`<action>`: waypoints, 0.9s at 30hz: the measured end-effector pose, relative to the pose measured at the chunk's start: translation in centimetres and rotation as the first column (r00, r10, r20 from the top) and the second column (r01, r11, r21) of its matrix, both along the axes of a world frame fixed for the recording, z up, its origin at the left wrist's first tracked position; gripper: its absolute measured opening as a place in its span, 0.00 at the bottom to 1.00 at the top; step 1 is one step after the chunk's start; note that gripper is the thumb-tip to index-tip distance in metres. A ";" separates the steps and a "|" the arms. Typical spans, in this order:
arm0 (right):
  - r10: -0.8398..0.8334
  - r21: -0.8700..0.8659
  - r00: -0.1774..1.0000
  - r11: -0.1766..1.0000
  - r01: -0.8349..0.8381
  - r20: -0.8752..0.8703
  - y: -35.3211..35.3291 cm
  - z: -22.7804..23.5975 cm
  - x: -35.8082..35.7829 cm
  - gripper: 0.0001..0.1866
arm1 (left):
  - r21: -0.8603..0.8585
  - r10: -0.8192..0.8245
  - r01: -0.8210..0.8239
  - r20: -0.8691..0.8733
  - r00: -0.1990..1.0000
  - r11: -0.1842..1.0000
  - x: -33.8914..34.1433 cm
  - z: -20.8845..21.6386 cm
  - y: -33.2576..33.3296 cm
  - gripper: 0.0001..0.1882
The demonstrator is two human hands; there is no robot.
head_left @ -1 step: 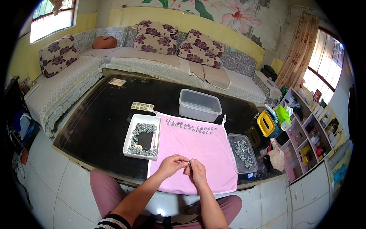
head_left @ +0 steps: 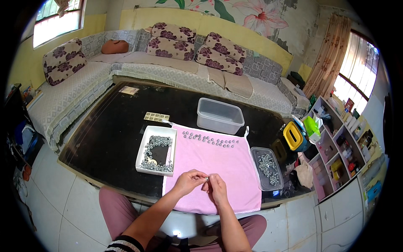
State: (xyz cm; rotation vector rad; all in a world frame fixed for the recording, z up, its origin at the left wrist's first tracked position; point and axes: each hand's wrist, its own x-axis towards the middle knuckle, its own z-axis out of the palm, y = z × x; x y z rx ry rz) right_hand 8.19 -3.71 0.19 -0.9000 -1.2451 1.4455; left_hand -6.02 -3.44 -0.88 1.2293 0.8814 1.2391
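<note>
My left hand and my right hand meet above the near part of a pink cloth. Their fingertips are pinched together on a small shiny metal piece, mostly hidden by the fingers. To the left, a white box holds many silvery nut-like rings and a pale round object. A clear plastic tray at the right contains a heap of screw-like metal pieces. Along the cloth's far edge stand two rows of small metal pieces.
The cloth lies on a black, glossy table. Beyond it stands a clear plastic tub; a gold-patterned card lies to its left. A yellow-and-blue container and a cubby shelf are at the right. A sofa runs behind.
</note>
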 end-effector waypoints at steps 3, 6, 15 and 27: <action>0.043 0.019 0.999 0.999 -0.043 0.003 0.3 -0.5 0.3 0.14 | -0.022 -0.019 0.020 0.045 0.999 1.000 0.0 0.0 0.0 0.07; 0.021 0.015 1.000 1.000 -0.021 0.000 0.1 -0.3 0.2 0.14 | -0.010 -0.020 0.021 0.045 0.999 1.000 0.0 -0.1 0.0 0.07; 0.039 0.018 0.999 0.999 -0.039 -0.025 0.3 -0.8 0.4 0.15 | 0.009 0.006 -0.006 -0.004 1.000 1.000 0.0 -0.1 0.0 0.07; 0.018 -0.017 1.000 1.000 -0.017 0.024 0.0 0.2 0.0 0.16 | -0.014 -0.017 0.018 0.034 0.999 1.000 -0.1 0.1 0.0 0.08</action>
